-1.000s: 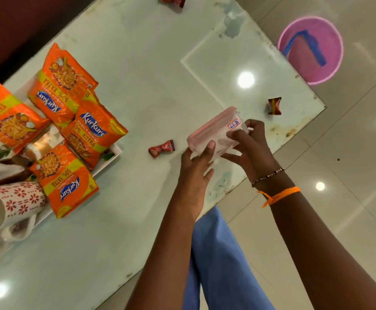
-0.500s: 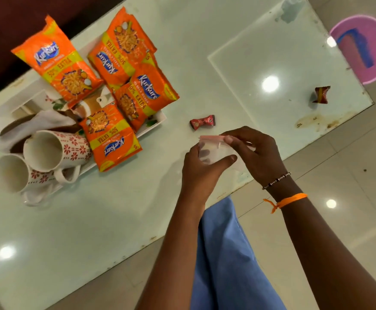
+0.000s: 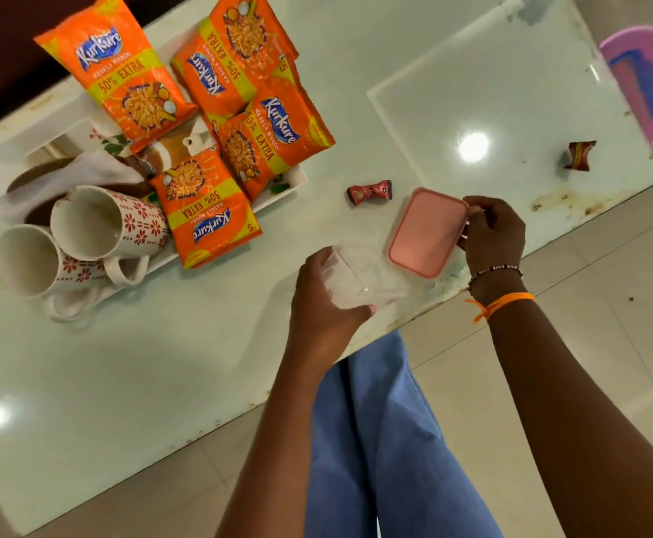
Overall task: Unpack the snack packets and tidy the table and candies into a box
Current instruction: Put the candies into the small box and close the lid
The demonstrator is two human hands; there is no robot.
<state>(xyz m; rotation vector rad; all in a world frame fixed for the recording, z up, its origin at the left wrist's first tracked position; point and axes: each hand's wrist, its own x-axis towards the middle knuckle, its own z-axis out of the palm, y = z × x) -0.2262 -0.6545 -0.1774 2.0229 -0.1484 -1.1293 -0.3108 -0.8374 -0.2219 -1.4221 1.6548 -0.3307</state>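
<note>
- Head view. Clear box (image 3: pixel 360 279): empty, lidless, clasped by left hand (image 3: pixel 323 308) at near edge of table (image 3: pixel 162 363).
- Pink lid (image 3: pixel 426 233): just right of box, pinched at far side by right hand (image 3: pixel 492 233).
- Candies: one (image 3: pixel 369 192) just beyond lid, another (image 3: pixel 580 155) well right.
- White tray (image 3: pixel 282 190), left of box: four snack packets (image 3: pixel 208 209), two mugs (image 3: pixel 103 223).

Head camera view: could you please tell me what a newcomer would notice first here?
Bright orange snack packets pile over a white tray at upper left, beside two floral mugs lying on their sides. Near the table's front edge, the left hand holds a clear box while the right hand holds its pink lid.
</note>
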